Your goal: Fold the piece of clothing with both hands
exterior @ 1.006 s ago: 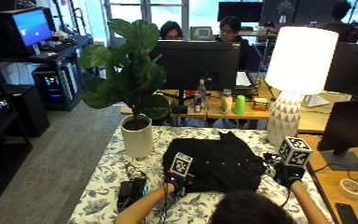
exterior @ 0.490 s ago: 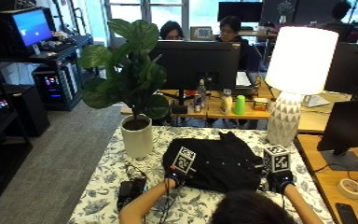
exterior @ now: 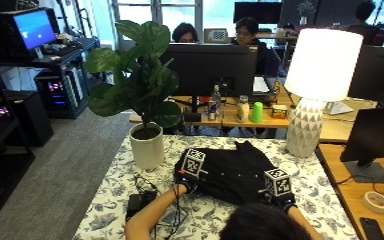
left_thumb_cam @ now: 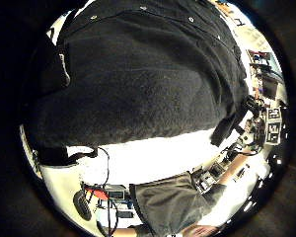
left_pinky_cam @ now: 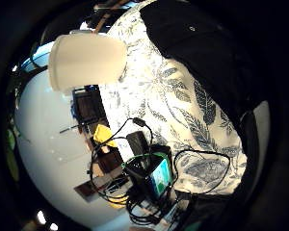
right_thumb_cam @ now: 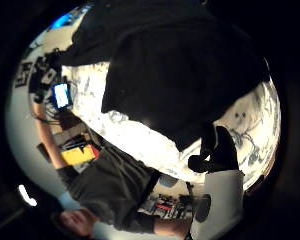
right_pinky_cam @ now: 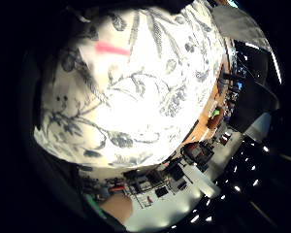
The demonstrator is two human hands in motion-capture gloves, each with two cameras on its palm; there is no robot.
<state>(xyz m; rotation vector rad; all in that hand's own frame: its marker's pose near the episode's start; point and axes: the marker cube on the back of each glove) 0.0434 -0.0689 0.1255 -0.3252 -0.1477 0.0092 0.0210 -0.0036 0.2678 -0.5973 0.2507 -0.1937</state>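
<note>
Both hands (exterior: pixel 232 189) on black shirt (exterior: pixel 235 172); fingers hidden, no writing legible

An open-plan office: rows of wooden desks (exterior: pixel 245 119) with black computer monitors (exterior: pixel 208 62), people seated behind them, grey carpet floor (exterior: pixel 72 155).

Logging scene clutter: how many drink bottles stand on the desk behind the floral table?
3: a dark bottle, a pale bottle and a green bottle, left to right below the monitor. Others may be hidden.
</note>
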